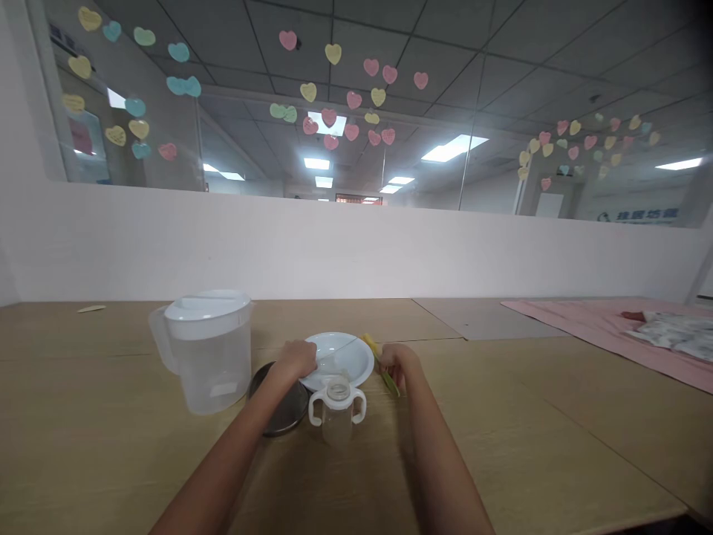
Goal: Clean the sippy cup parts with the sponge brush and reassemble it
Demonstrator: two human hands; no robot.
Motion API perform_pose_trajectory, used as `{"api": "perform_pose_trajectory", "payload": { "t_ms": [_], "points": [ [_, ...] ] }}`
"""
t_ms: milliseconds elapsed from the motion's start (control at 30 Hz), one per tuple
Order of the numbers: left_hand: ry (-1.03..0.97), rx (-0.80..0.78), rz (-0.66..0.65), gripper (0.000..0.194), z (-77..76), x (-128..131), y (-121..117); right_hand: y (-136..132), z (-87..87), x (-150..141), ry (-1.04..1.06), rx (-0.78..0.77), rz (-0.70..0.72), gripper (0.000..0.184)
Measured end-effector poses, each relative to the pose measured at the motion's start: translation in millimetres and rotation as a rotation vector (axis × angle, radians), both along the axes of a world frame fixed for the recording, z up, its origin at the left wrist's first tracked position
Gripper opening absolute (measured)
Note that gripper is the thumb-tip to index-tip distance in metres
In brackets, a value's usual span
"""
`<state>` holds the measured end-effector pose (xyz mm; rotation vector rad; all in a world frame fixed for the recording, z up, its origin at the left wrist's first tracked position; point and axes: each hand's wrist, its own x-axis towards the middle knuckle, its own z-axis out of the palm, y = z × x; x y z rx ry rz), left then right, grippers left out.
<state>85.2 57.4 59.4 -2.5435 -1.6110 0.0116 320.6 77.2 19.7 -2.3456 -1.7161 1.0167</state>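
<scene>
A white bowl (pixel 348 355) sits on the wooden table (pixel 111 446) in front of me. My left hand (pixel 295 359) is closed on the bowl's left rim. My right hand (pixel 396 364) is closed on a yellow-green sponge or brush (pixel 376 355) at the bowl's right edge. A clear two-handled baby bottle (pixel 337 407), without a cap, stands upright just in front of the bowl, between my forearms.
A clear plastic jug with a white lid (pixel 207 349) stands to the left. A dark round metal lid (pixel 281 407) lies beside the bowl. A pink cloth (pixel 601 327) with a small garment covers the table's far right. A white partition wall stands behind.
</scene>
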Motion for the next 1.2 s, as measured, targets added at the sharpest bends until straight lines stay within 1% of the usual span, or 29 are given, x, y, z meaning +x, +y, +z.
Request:
{"api": "perform_pose_trajectory", "payload": {
  "t_ms": [133, 200, 267, 367, 433, 500, 567, 667, 733, 800, 900, 967, 1033, 1067, 1133, 1200],
  "points": [
    [-0.021, -0.023, -0.002, 0.024, 2.6, -2.6, -1.2, -10.3, 11.8, 11.8, 0.004, 0.055, -0.017, 0.008],
    [-0.038, -0.027, -0.004, 0.023, 2.6, -2.9, 0.1, -15.3, 22.2, 15.6, 0.017, 0.116, -0.012, 0.006],
    [-0.077, -0.042, -0.034, 0.022, 4.1, -3.8, 1.8, -19.6, 35.2, 16.1, 0.037, 0.187, 0.005, 0.005],
    [-0.181, -0.045, -0.113, 0.023, 9.7, -6.3, 3.2, -26.4, 56.6, 9.5, 0.087, 0.310, 0.054, 0.004],
    [-0.267, -0.010, -0.153, 0.024, 13.8, -7.2, 3.3, -32.9, 69.6, 1.0, 0.120, 0.386, 0.085, 0.006],
    [-0.345, 0.050, -0.166, 0.026, 16.4, -6.5, 3.7, -42.0, 80.5, -8.6, 0.150, 0.441, 0.129, 0.006],
    [-0.494, 0.127, -0.152, 0.031, 16.9, -4.9, 5.1, -53.5, 89.6, -17.6, 0.160, 0.471, 0.180, 0.003],
    [-0.857, 0.201, -0.093, 0.044, 14.8, -3.4, 9.7, -71.7, 100.9, -28.1, 0.120, 0.478, 0.207, 0.003],
    [-1.073, 0.207, -0.061, 0.056, 13.3, -3.9, 13.5, -81.6, 106.9, -33.4, 0.109, 0.508, 0.207, 0.004],
    [-1.236, 0.203, -0.050, 0.071, 12.9, -4.5, 16.5, -88.3, 111.4, -37.7, 0.128, 0.557, 0.222, 0.006],
    [-1.463, 0.142, -0.027, 0.092, 15.6, -3.8, 16.7, -92.5, 115.1, -41.9, 0.169, 0.582, 0.299, 0.008],
    [-1.554, 0.089, -0.022, 0.101, 19.4, -2.0, 13.1, -92.6, 116.2, -42.6, 0.162, 0.546, 0.333, 0.008],
    [-1.616, 0.043, -0.021, 0.104, 24.1, 0.1, 7.4, -92.2, 116.8, -41.4, 0.112, 0.524, 0.310, 0.007],
    [-1.645, 0.021, -0.021, 0.104, 26.5, 1.0, 4.4, -92.3, 117.2, -40.1, 0.069, 0.541, 0.280, 0.007],
    [-1.702, -0.033, -0.022, 0.105, 30.2, 2.2, -0.7, -94.1, 118.4, -37.1, -0.013, 0.627, 0.211, 0.006],
    [-1.720, -0.075, -0.040, 0.108, 31.8, 2.6, -3.3, -97.8, 120.3, -34.6, -0.020, 0.707, 0.179, 0.008]
  ]
}}
